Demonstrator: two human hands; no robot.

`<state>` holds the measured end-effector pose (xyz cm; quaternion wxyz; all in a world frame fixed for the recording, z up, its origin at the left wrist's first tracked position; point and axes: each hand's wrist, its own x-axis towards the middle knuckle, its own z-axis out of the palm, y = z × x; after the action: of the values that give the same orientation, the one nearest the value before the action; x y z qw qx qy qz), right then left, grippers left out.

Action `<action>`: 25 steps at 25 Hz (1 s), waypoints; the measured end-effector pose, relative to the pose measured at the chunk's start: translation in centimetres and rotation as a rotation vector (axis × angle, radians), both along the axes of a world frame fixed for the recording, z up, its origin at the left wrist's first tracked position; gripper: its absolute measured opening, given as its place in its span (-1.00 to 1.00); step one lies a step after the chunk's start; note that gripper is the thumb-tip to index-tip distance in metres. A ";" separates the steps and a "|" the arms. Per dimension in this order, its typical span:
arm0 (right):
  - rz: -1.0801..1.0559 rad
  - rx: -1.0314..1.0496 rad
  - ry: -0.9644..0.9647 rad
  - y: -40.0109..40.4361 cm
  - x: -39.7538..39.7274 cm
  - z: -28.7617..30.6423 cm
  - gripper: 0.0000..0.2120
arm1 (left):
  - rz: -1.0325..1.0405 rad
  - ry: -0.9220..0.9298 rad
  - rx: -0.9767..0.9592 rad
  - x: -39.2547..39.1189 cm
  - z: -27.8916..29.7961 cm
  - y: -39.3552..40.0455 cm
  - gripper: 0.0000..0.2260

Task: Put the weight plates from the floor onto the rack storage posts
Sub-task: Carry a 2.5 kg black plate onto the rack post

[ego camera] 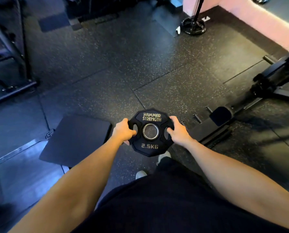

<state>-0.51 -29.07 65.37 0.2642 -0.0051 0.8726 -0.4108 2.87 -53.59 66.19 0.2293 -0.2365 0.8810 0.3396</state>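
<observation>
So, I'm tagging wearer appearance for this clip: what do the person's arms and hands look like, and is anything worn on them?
Both forearms are bare, with no sleeves in view. The left hand and right hand have no gloves, watch or visible rings.

Weight plate (150,132): matt black rubber-like coat, shiny metal centre ring (150,131). Floor (123,64): dark speckled rubber-like tiles, grainy.

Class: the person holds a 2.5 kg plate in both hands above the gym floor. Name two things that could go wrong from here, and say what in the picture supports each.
1. The weight plate is held only at its edges and grip slots by the left hand and right hand; a slip might drop it toward the shoes just below.
2. The flat black pad and the bench frame lie close on either side, so a step could catch on them.
</observation>
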 end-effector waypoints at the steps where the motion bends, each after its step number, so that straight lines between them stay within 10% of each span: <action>1: -0.004 -0.002 0.001 -0.8 -1.4 0.1 -0.66 | -0.004 0.007 -0.002 -1.5 0.0 -0.9 -0.70; 25: -0.244 0.020 0.016 -13.2 -54.8 -1.3 -0.65 | -0.294 0.027 -0.028 -61.0 -1.6 -13.1 -0.60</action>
<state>-55.33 -42.27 64.10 0.2053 0.1005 0.8729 -0.4311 -58.15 -66.64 64.54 0.2613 -0.1035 0.9138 0.2932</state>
